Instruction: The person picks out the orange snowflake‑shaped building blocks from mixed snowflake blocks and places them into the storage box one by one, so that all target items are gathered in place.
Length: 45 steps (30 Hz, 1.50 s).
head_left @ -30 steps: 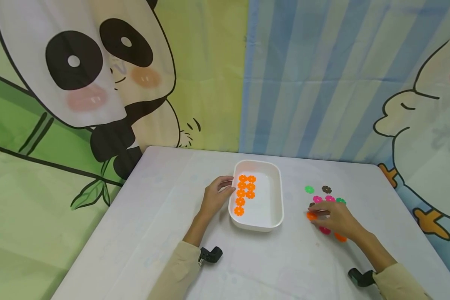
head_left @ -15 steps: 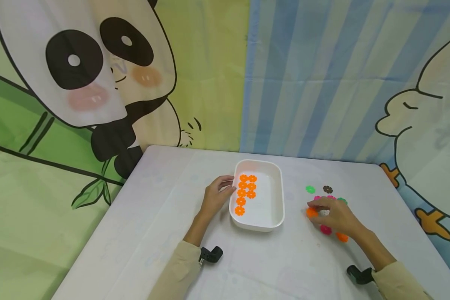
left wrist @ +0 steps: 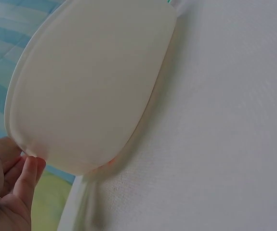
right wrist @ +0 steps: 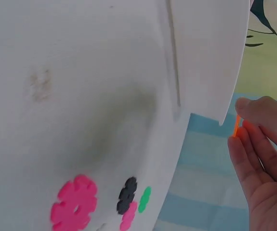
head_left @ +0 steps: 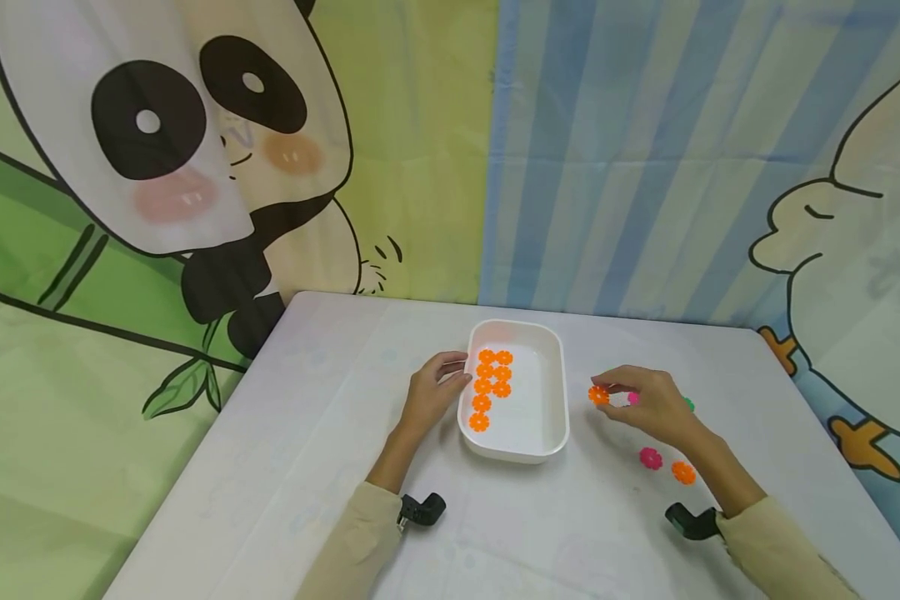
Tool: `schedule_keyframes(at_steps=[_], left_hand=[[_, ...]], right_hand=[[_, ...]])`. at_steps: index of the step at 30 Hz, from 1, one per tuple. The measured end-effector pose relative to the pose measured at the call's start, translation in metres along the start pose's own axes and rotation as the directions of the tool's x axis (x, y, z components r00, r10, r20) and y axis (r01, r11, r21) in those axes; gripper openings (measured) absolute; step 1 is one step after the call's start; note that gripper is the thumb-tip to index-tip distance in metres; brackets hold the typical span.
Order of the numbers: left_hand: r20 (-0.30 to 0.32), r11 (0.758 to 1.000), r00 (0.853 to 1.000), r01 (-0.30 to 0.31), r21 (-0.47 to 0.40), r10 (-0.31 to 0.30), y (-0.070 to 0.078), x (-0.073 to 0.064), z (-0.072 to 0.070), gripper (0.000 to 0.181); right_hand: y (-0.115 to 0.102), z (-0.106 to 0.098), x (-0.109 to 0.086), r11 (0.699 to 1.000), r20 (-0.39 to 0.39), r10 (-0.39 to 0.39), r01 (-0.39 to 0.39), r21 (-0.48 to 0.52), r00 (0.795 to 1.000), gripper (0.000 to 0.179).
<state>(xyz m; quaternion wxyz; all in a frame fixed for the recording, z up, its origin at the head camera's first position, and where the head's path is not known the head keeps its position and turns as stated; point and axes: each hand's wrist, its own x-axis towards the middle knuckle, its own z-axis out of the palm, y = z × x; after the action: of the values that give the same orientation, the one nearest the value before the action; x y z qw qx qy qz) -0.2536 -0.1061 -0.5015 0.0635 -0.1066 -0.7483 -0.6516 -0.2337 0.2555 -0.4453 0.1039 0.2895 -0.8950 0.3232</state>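
My right hand (head_left: pixel 654 404) pinches an orange snowflake disc (head_left: pixel 598 395) between thumb and fingers, to the right of the white tray (head_left: pixel 540 387). In the right wrist view the same orange disc (right wrist: pixel 236 126) shows edge-on at the fingertips, apart from the tray. Against the tray's left rim rest the fingertips of my left hand (head_left: pixel 429 393), which holds no disc. Several orange discs (head_left: pixel 482 403) lie in two columns along the tray's left side. On the table, a crimson disc (head_left: pixel 650 458) and another orange disc (head_left: pixel 684 472) lie near the right forearm.
Pink (right wrist: pixel 75 204), black (right wrist: pixel 126 196) and green discs (right wrist: pixel 145 199) lie on the white table (head_left: pixel 330 400), partly hidden by the right hand in the head view. Printed curtains (head_left: pixel 615 158) hang behind the table's far edge. A black wrist camera (head_left: pixel 422 509) sits at each cuff.
My right hand has lifted the orange disc from the cluster and carried it left and farther back, toward the tray. The left hand and tray have stayed put.
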Motion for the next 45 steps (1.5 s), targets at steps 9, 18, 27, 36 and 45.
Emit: schedule_keyframes(at_steps=[9,18,27,36,45], left_hand=[[-0.027,1.000,1.000,-0.012,0.000,0.012,-0.003,-0.001,0.002,0.034],[-0.019,1.000,1.000,-0.011,0.021,0.011,-0.001,0.002,0.003,0.033],[-0.021,0.999,0.999,-0.033,0.016,0.033,-0.004,0.001,0.001,0.032],[-0.019,0.999,0.999,-0.041,0.025,0.041,-0.001,0.000,0.001,0.034],[-0.012,0.999,0.999,-0.045,0.026,0.046,0.001,0.000,-0.001,0.035]], right_hand=[[-0.021,0.022,0.033,0.997,0.021,0.000,-0.002,0.076,1.000,0.037],[-0.043,0.050,0.058,0.993,0.095,0.016,-0.028,0.118,0.995,0.036],[-0.055,0.091,0.075,0.991,0.186,-0.037,0.013,0.131,0.982,0.037],[-0.062,0.112,0.081,0.998,0.234,-0.066,0.062,0.025,0.970,0.031],[-0.060,0.118,0.082,0.998,0.268,-0.041,0.053,-0.038,0.962,0.031]])
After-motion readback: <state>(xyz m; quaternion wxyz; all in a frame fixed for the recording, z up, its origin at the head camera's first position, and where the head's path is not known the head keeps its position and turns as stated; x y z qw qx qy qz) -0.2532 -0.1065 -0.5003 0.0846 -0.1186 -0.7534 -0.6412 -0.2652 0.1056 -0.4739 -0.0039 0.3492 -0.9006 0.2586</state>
